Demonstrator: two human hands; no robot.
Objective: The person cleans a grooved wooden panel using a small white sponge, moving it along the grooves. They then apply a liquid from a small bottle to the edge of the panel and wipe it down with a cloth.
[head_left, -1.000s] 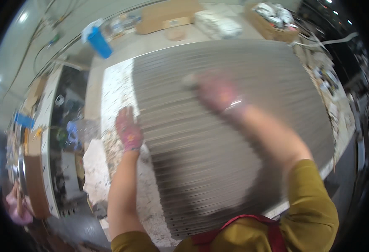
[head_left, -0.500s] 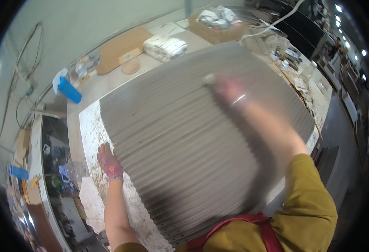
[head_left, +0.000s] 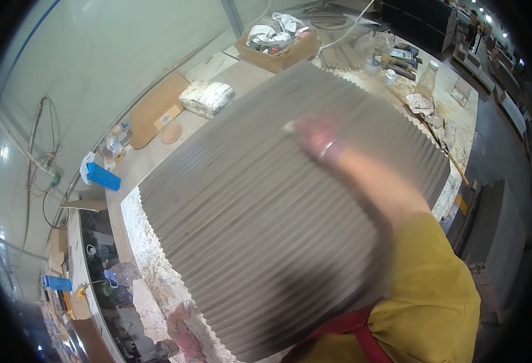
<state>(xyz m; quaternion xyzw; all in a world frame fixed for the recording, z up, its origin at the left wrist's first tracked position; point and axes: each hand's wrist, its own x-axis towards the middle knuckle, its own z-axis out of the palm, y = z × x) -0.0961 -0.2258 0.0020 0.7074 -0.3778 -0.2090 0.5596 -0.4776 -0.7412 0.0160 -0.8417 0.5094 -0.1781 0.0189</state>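
Note:
A large grey-brown panel with parallel ridges (head_left: 242, 199) lies across the worktable. Over its upper middle is my right hand (head_left: 315, 136), in a pink patterned glove and smeared by motion. The fingers look closed on a small pale thing (head_left: 289, 126) that pokes out at their left; its kind cannot be made out. My left hand (head_left: 185, 334), also gloved and somewhat blurred, rests stretched out on the white, flaking board (head_left: 151, 239) beside the panel's left edge. It appears to hold nothing.
Along the back are a cardboard box of crumpled material (head_left: 278, 54), a white wrapped bundle (head_left: 206, 98), and a brown cardboard sheet (head_left: 148, 118). A blue container (head_left: 104, 176) stands left. Tools, a glass bottle (head_left: 427, 78) and a thin stick (head_left: 456, 166) line the right.
My left hand has slid down the panel's left edge, toward me. My right hand stays over the upper panel, still blurred with the pale thing. The whole view has shifted and turned.

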